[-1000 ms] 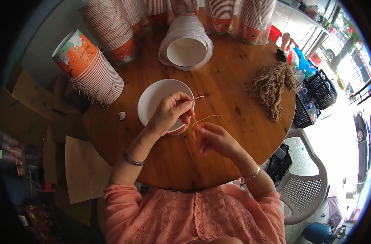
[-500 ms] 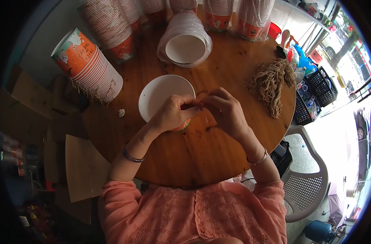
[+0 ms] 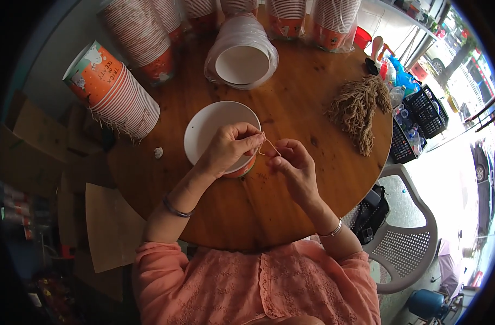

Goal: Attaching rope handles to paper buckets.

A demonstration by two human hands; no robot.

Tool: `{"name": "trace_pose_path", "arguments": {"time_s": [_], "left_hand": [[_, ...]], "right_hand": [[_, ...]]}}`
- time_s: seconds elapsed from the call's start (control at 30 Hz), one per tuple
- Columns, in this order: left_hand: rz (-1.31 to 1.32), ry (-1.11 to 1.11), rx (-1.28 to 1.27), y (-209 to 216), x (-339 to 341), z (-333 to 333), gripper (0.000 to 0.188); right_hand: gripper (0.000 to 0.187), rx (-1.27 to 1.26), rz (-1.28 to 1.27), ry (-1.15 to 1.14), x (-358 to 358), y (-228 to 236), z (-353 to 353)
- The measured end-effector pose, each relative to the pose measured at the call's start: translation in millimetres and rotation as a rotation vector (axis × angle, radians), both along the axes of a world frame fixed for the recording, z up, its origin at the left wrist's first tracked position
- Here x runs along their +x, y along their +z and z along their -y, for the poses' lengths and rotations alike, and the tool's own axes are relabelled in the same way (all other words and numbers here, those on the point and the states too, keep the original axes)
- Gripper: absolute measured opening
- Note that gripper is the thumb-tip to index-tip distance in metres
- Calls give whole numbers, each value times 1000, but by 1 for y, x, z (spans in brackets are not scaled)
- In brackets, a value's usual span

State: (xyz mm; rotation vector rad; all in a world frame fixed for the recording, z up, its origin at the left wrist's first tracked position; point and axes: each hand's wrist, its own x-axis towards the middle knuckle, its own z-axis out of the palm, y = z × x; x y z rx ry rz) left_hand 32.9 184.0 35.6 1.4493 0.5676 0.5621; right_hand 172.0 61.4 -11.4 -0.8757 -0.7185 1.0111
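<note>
A white-lined paper bucket [image 3: 204, 123] with an orange outside stands in front of me, its mouth tilted towards me. My left hand [image 3: 228, 149] is closed at its right rim, pinching a thin, light-brown string [image 3: 272, 146] between thumb and forefinger. The string runs across to my right hand [image 3: 297, 170], which pinches its other part a short way to the right of the bucket. Whether the string passes through the bucket's wall is hidden by my left fingers. A bundle of similar brown strings [image 3: 361, 108] lies at the table's right.
At the left leans a stack of orange paper buckets [image 3: 114, 89] with strings hanging from them. Plastic-wrapped bucket stacks [image 3: 242, 64] line the far side of the round wooden table [image 3: 231, 216]. A small white lump [image 3: 158, 153] lies left. Right are a grey chair [image 3: 402, 238] and black crates [image 3: 426, 111].
My right hand has moved down and turned, drawing away from the left hand, so the string between them now shows. My left hand stays at the bucket's rim. The view has shifted slightly.
</note>
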Motion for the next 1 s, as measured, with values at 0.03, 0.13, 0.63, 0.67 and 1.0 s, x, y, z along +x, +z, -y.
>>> {"name": "trace_pose_path", "arguments": {"time_s": [0.03, 0.13, 0.63, 0.67, 1.0], "left_hand": [[-6, 7, 2, 1, 0, 0, 14], [-8, -12, 10, 0, 0, 0, 14], [-56, -7, -3, 11, -15, 2, 11], [-55, -12, -4, 11, -12, 5, 11], [41, -96, -236, 2, -8, 7, 18]], "right_hand": [[10, 0, -2, 0, 1, -4, -1], [9, -99, 65, -94, 4, 1, 0], [17, 228, 1412, -271, 27, 49, -6], [17, 249, 1247, -203, 21, 53, -10], [8, 56, 675, -37, 22, 30, -35]]}}
